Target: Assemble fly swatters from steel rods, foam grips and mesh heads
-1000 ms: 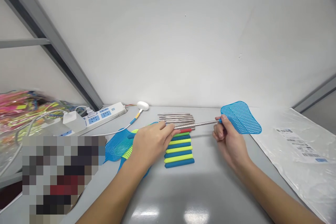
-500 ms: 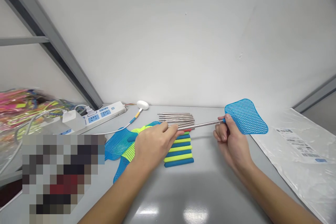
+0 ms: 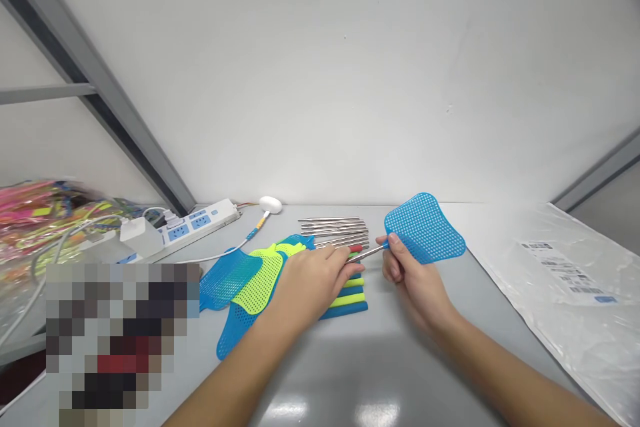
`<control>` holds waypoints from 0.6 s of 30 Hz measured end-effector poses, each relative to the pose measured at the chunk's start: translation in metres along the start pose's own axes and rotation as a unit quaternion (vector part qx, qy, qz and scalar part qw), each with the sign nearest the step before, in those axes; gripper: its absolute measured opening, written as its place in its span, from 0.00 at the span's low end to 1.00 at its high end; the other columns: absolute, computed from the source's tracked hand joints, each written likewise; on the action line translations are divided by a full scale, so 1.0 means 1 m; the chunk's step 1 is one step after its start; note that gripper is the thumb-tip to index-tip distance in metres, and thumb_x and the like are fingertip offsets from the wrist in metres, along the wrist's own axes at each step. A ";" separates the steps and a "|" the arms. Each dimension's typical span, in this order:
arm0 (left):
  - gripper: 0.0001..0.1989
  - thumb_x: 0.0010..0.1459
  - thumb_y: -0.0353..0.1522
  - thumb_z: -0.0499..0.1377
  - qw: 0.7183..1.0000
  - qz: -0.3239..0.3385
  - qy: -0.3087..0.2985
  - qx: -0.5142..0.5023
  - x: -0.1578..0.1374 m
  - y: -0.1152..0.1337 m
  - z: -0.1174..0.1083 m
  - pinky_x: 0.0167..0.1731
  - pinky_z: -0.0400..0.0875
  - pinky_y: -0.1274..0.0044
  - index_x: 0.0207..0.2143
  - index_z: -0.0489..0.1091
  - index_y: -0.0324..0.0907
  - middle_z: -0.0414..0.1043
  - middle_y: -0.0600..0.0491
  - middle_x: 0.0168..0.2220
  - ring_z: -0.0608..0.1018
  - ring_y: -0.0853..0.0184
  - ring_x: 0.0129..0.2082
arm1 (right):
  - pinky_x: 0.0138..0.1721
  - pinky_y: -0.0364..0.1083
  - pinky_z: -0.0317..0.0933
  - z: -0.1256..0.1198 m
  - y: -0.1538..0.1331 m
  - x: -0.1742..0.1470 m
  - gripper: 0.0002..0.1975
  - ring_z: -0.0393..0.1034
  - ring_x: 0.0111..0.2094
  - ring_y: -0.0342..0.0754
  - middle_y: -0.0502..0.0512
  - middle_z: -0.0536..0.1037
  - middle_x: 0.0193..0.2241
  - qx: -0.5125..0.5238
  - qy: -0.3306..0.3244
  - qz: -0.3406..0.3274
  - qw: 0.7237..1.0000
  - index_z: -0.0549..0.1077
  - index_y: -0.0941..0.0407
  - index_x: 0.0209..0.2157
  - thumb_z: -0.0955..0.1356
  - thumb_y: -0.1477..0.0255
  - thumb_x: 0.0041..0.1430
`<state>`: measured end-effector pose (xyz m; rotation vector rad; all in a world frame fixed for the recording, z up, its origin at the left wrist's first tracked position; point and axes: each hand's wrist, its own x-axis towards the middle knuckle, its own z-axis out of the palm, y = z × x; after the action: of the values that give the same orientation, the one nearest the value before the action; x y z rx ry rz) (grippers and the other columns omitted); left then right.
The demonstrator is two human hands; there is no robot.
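A blue fly swatter is held between both hands, its mesh head (image 3: 425, 227) raised at the right. My right hand (image 3: 415, 273) is closed around the neck just below the head. My left hand (image 3: 315, 280) is closed on the other end of the metal rod (image 3: 369, 253), hiding that end. Under and beside my left hand lie a row of blue and yellow-green handles (image 3: 350, 298), partly covered. Loose metal rods (image 3: 333, 225) lie behind it. To its left, blue and yellow-green mesh swatter heads (image 3: 257, 280) overlap in a pile.
A white power strip (image 3: 200, 220) with plugs and cables stands at the back left, with a small white device (image 3: 270, 205) near it. Plastic-wrapped colourful items (image 3: 50, 220) lie far left. A white plastic bag (image 3: 565, 280) covers the table's right side. Part of the lower left is pixelated.
My right hand has moved left with the swatter head, towards my left hand. Less rod shows between the hands. The blue handle end left of my left hand no longer shows.
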<state>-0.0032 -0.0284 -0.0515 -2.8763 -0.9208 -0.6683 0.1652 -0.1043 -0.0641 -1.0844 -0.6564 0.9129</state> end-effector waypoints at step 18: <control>0.20 0.69 0.37 0.41 0.994 -0.030 0.065 -0.084 -0.001 0.002 -0.017 0.21 0.57 0.77 0.26 0.62 0.43 0.69 0.55 0.23 0.70 0.69 0.21 | 0.20 0.41 0.51 -0.008 0.000 0.014 0.13 0.54 0.19 0.40 0.45 0.64 0.18 0.094 0.026 0.009 0.995 0.73 0.54 0.28 0.71 0.59 0.54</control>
<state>-0.0095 -0.0336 -0.0366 -2.9139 -0.9808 -0.9700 0.1782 -0.0959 -0.0668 -0.9440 -0.5067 0.9395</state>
